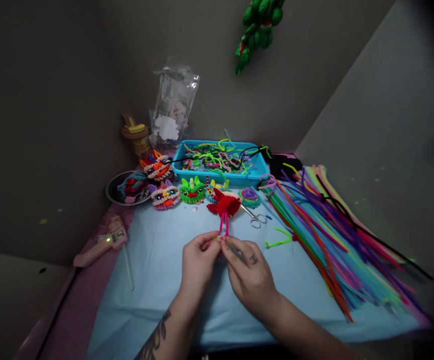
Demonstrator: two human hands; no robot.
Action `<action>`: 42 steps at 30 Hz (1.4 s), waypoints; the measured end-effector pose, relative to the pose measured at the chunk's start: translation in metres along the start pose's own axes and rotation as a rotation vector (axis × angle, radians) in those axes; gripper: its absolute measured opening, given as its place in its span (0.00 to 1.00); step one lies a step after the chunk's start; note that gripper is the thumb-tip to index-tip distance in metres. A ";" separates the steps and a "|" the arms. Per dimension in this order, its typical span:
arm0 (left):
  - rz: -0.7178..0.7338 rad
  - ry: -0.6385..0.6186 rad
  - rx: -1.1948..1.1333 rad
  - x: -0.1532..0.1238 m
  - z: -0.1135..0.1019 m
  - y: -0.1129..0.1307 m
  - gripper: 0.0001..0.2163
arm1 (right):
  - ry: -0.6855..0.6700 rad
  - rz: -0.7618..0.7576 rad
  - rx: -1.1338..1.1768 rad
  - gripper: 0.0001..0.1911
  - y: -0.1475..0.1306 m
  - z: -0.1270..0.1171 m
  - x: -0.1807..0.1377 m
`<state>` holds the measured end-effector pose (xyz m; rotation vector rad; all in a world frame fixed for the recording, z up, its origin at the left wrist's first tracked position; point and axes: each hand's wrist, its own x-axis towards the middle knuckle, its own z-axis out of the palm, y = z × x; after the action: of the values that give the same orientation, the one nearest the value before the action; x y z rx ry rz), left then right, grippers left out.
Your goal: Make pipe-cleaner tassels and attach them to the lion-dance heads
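My left hand and my right hand meet over the middle of the light blue table cover. Both pinch the lower end of a pink pipe-cleaner stem. A red fuzzy flower-like piece tops that stem, tilted away from me. Each hand's fingertips are closed around the stem ends. A loose green pipe cleaner lies just to the right of my right hand. Small silver scissors rest beyond it.
A big fan of coloured pipe cleaners covers the right side. A blue tray of scraps sits at the back, with several pipe-cleaner faces before it. A pink glue gun lies left, near a dark bowl.
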<state>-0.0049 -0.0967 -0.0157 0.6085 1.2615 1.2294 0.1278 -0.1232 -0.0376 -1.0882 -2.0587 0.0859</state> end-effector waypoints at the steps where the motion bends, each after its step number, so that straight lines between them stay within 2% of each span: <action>1: -0.001 -0.013 -0.005 0.000 -0.001 0.001 0.14 | 0.000 0.026 0.040 0.28 0.001 -0.001 0.002; 6: -0.023 -0.068 0.010 -0.004 -0.004 0.006 0.17 | 0.018 0.264 0.315 0.13 0.010 -0.008 0.020; 8: -0.031 -0.077 0.019 -0.005 -0.004 0.007 0.19 | -0.002 0.298 0.340 0.10 0.016 -0.010 0.028; 14: -0.027 -0.103 0.037 -0.002 -0.006 0.005 0.22 | -0.065 0.139 0.273 0.09 0.027 -0.010 0.038; 25: 0.032 -0.122 0.077 -0.002 -0.003 0.004 0.19 | -0.084 0.102 0.320 0.08 0.031 -0.014 0.042; 32: 0.064 -0.104 0.137 -0.001 -0.005 0.005 0.17 | -0.126 0.003 0.259 0.08 0.034 -0.019 0.049; 42: 0.148 -0.050 0.187 -0.001 -0.003 0.003 0.13 | -0.121 0.048 0.354 0.08 0.034 -0.016 0.051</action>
<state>-0.0087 -0.0969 -0.0132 0.8765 1.3173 1.2170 0.1446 -0.0698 -0.0088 -0.9290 -2.0231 0.5310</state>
